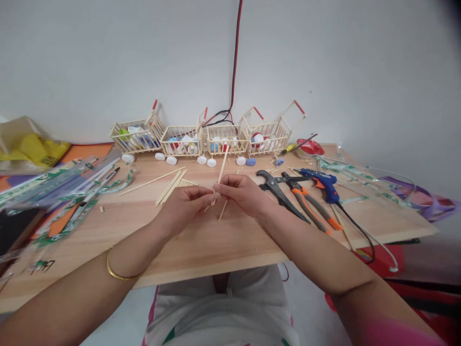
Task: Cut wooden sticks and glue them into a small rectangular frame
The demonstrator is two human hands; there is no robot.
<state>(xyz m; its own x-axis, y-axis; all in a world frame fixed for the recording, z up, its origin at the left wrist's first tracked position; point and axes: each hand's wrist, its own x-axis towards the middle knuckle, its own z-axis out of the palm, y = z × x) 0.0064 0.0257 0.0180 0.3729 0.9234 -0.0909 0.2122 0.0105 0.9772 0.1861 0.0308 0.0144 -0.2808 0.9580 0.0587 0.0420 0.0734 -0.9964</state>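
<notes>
Both my hands meet over the middle of the wooden table. Between thumb and fingers, my right hand pinches a thin wooden stick that tilts upward. My left hand is closed in a pinch at the lower end of the same stick, its fingertips close to the right hand's. Another stick lies on the table just below the hands. A small pile of cut sticks rests beyond my left hand. Fingertips partly hide what lies between them.
Several small stick-built carts with bottle-cap wheels stand along the wall. To the right lie black pincers, orange-handled pliers and a blue glue gun with its cord. Plastic packaging and a pen lie left; a red bowl sits behind.
</notes>
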